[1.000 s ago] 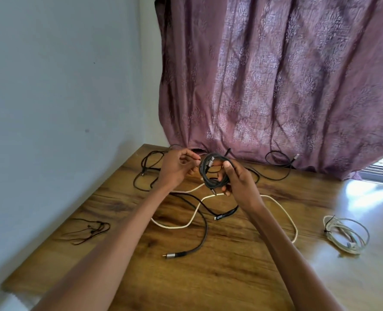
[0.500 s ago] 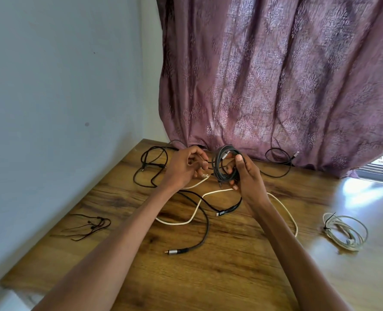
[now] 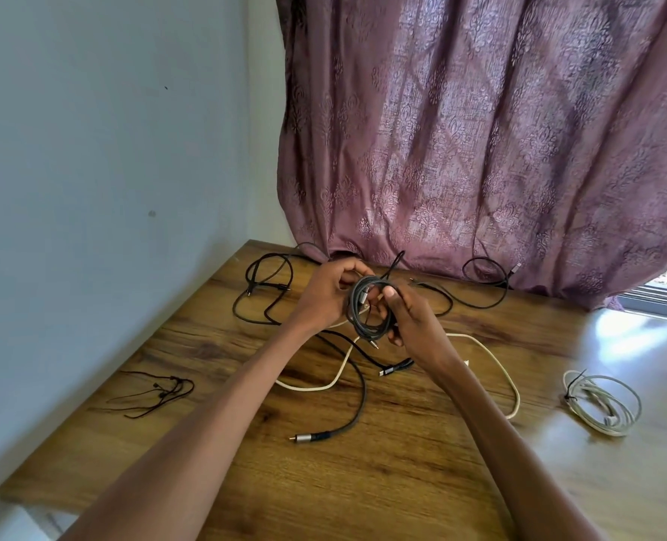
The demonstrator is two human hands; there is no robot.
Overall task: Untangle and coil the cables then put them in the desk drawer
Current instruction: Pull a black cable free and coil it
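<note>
While both hands, left hand [image 3: 324, 294] and right hand [image 3: 413, 322], pinch it with curled fingers, the dark grey braided cable [image 3: 369, 312] forms a tight upright coil above the wooden desk [image 3: 402, 482].

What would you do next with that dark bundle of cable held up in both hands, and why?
Probably tuck the loose plug end around the dark coil to lock it. The right hand and left hand both grip a coil that looks fully wound, with a short tip hanging free below. A tied white coil already lies on the desk.
</note>
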